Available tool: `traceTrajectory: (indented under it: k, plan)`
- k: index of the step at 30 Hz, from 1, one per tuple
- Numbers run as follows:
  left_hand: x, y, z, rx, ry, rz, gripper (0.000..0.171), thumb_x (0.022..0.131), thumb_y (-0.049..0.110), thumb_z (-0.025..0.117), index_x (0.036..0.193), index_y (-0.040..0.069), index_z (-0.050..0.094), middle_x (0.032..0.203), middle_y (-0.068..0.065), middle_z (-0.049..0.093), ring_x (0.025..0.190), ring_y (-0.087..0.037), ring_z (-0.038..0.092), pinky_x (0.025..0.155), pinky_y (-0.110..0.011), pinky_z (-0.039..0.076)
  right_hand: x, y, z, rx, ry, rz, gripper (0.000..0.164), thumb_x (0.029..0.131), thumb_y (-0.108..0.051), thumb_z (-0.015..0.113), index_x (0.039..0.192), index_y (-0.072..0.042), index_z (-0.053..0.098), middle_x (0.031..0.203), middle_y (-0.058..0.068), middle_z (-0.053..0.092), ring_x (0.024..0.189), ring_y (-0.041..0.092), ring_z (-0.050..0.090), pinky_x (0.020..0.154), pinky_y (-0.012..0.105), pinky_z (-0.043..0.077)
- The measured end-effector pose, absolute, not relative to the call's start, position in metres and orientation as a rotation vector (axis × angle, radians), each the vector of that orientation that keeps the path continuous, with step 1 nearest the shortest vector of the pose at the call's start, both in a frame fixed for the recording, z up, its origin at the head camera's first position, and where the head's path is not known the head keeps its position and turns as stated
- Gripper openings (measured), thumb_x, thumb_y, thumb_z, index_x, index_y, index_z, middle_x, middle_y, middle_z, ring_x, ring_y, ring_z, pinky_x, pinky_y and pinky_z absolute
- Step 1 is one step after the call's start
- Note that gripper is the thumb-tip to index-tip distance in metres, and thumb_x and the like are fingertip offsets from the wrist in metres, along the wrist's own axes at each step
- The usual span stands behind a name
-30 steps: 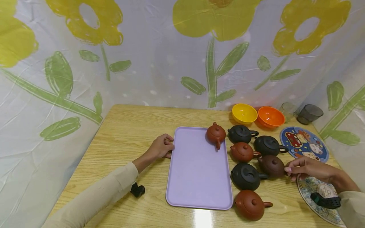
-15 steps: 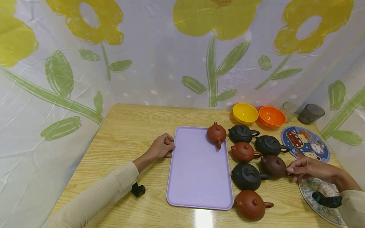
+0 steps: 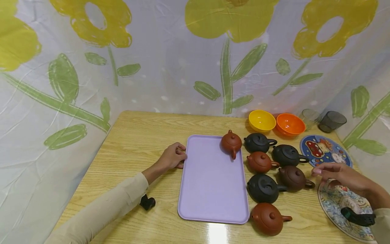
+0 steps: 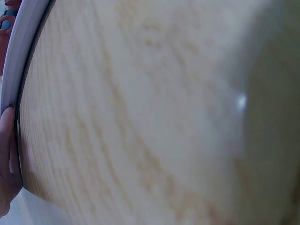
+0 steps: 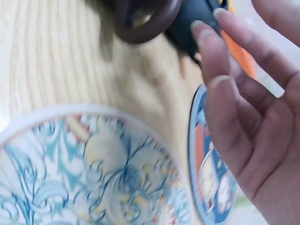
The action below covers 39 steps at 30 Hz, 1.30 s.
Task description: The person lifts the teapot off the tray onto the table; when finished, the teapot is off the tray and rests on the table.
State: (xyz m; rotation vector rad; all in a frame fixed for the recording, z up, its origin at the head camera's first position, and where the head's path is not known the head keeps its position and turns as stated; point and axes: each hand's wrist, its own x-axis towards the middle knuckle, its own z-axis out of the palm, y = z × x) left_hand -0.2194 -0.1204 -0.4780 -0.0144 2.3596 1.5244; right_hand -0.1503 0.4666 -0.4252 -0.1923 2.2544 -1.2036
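Observation:
At the left edge of the lilac tray (image 3: 214, 186), my left hand (image 3: 172, 156) holds the rim between thumb and fingers; the left wrist view shows fingers (image 4: 5, 140) against the tray's side (image 4: 21, 51). My right hand (image 3: 344, 178) hovers just right of the dark brown teapot (image 3: 293, 178), its fingers apart from the handle and holding nothing. In the right wrist view the brown handle (image 5: 150, 28) lies beyond loosely bent fingers (image 5: 225, 103). A reddish-brown teapot (image 3: 231, 143) sits on the tray's far right corner, its handle towards me.
Right of the tray stand black teapots (image 3: 263, 188) and reddish-brown teapots (image 3: 268, 218). Behind them are a yellow bowl (image 3: 262, 121), an orange bowl (image 3: 290, 124) and two glasses (image 3: 331, 121). A round blue mat (image 3: 326, 150) and a floral round plate or mat (image 3: 347, 206) lie far right.
My right hand has let go of the dark brown teapot's handle and drawn back to the right. That teapot has shifted slightly right. My left hand stays at the tray's edge.

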Motion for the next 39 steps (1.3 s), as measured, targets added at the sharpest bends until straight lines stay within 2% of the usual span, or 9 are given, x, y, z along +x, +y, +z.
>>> traceTrajectory:
  k: [3, 6, 10, 13, 16, 21, 25, 30, 39]
  plan:
    - [-0.220, -0.122, -0.479, -0.014, 2.366, 1.518, 0.030, 0.093, 0.003, 0.065, 0.122, 0.002, 0.056, 0.101, -0.014, 0.064, 0.075, -0.018, 0.067, 0.061, -0.031, 0.064, -0.149, 0.455, -0.416, -0.197, 2.376, -1.179, 0.031, 0.109, -0.021, 0.043, 0.126, -0.002, 0.062, 0.105, -0.004, 0.066, 0.083, 0.025, 0.061, 0.066, 0.035, 0.055]
    - [-0.221, -0.123, -0.480, -0.016, 2.374, 1.513, 0.030, 0.093, 0.004, 0.065, 0.121, 0.002, 0.056, 0.100, -0.014, 0.065, 0.076, -0.017, 0.067, 0.061, -0.031, 0.064, -0.150, 0.433, -0.403, -0.196, 2.468, -1.144, 0.033, 0.108, -0.024, 0.047, 0.126, 0.000, 0.061, 0.098, 0.005, 0.063, 0.082, 0.027, 0.061, 0.066, 0.033, 0.056]
    - [-0.221, -0.123, -0.481, -0.020, 2.375, 1.512, 0.030, 0.093, 0.004, 0.066, 0.121, 0.002, 0.056, 0.100, -0.014, 0.065, 0.075, -0.018, 0.067, 0.061, -0.031, 0.064, -0.154, 0.397, -0.388, -0.232, 2.519, -1.144, 0.035, 0.106, -0.026, 0.052, 0.129, -0.001, 0.059, 0.098, 0.010, 0.066, 0.077, 0.026, 0.061, 0.063, 0.032, 0.055]
    - [-0.221, -0.123, -0.481, -0.019, 2.371, 1.516, 0.029, 0.093, 0.004, 0.066, 0.121, 0.002, 0.056, 0.100, -0.014, 0.064, 0.074, -0.018, 0.067, 0.061, -0.031, 0.064, -0.160, 0.371, -0.380, -0.282, 2.520, -1.165, 0.036, 0.104, -0.026, 0.055, 0.132, -0.004, 0.058, 0.100, 0.011, 0.068, 0.073, 0.026, 0.060, 0.059, 0.032, 0.054]
    - [-0.220, -0.123, -0.480, -0.019, 2.372, 1.514, 0.030, 0.093, 0.004, 0.066, 0.121, 0.002, 0.056, 0.100, -0.014, 0.064, 0.075, -0.018, 0.067, 0.061, -0.031, 0.064, -0.168, 0.346, -0.375, -0.300, 2.506, -1.182, 0.039, 0.103, -0.027, 0.058, 0.134, -0.003, 0.057, 0.093, 0.010, 0.067, 0.071, 0.026, 0.059, 0.057, 0.032, 0.053]
    - [-0.221, -0.122, -0.480, -0.021, 2.372, 1.512, 0.030, 0.093, 0.004, 0.066, 0.122, 0.002, 0.056, 0.101, -0.014, 0.065, 0.075, -0.018, 0.068, 0.061, -0.031, 0.064, -0.186, 0.309, -0.372, -0.261, 2.484, -1.194, 0.048, 0.100, -0.033, 0.063, 0.135, -0.002, 0.055, 0.092, 0.009, 0.066, 0.072, 0.027, 0.061, 0.057, 0.032, 0.055]
    - [-0.221, -0.122, -0.481, -0.025, 2.369, 1.518, 0.030, 0.093, 0.003, 0.066, 0.121, 0.002, 0.056, 0.100, -0.014, 0.064, 0.076, -0.018, 0.067, 0.060, -0.030, 0.063, -0.201, 0.285, -0.374, -0.235, 2.459, -1.190, 0.051, 0.098, -0.037, 0.064, 0.135, -0.003, 0.056, 0.101, 0.017, 0.064, 0.075, 0.025, 0.063, 0.061, 0.033, 0.057]
    - [-0.221, -0.121, -0.482, -0.018, 2.373, 1.513, 0.029, 0.093, 0.003, 0.066, 0.120, 0.002, 0.056, 0.099, -0.013, 0.064, 0.076, -0.018, 0.067, 0.060, -0.030, 0.063, -0.216, 0.263, -0.381, -0.185, 2.397, -1.152, 0.060, 0.096, -0.042, 0.065, 0.139, -0.002, 0.052, 0.122, 0.022, 0.063, 0.078, 0.024, 0.066, 0.063, 0.031, 0.057]
    - [-0.220, -0.121, -0.479, -0.003, 2.371, 1.516, 0.029, 0.093, 0.003, 0.065, 0.120, 0.001, 0.056, 0.098, -0.012, 0.062, 0.072, -0.017, 0.066, 0.059, -0.030, 0.063, -0.232, 0.236, -0.394, -0.093, 2.317, -1.123, 0.085, 0.094, -0.047, 0.067, 0.155, -0.001, 0.030, 0.139, 0.026, 0.057, 0.088, 0.024, 0.073, 0.077, 0.036, 0.063]
